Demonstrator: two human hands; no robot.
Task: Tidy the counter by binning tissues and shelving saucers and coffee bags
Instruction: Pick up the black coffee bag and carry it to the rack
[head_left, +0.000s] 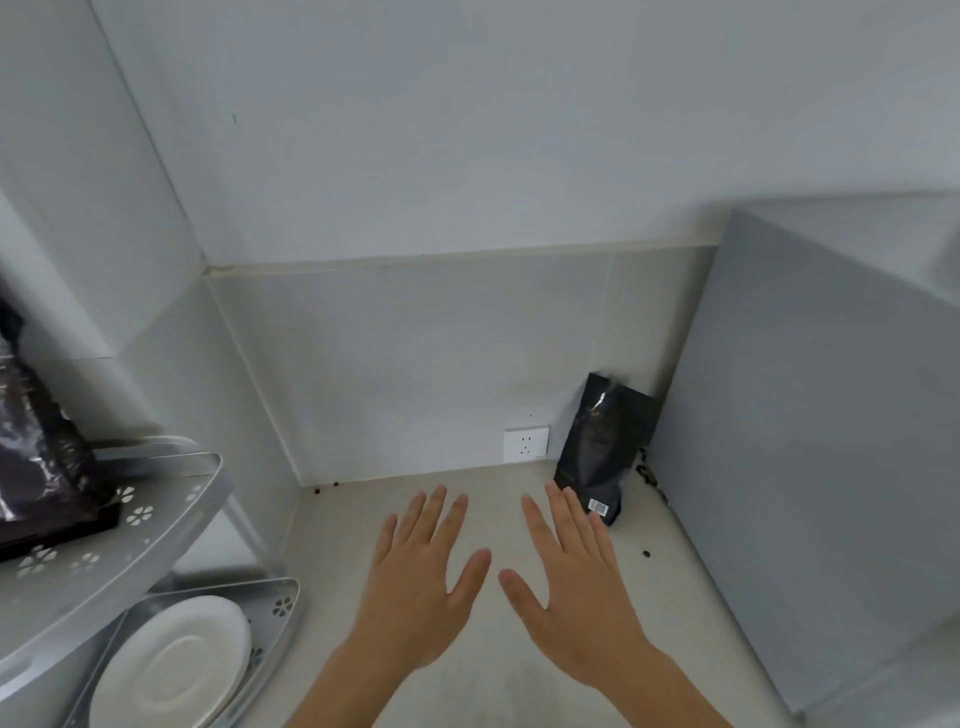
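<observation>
Both hands hovered flat over the worktop (467, 686), palms down: left hand (421, 587) and right hand (576, 592), fingers (441, 514) spread and released, holding nothing. At near left, white saucers (176, 665) lay stacked on the lower tier of a grey corner rack (202, 499); a dark coffee bag (36, 457) sat on its upper tier. Open worktop lay ahead of the hands. A few dark specks (646, 553) dotted it. Further back, a second black coffee bag (602, 447) leaned on the tiled wall, just beside a wall socket (525, 445) and a grey panel (810, 441) at right.
</observation>
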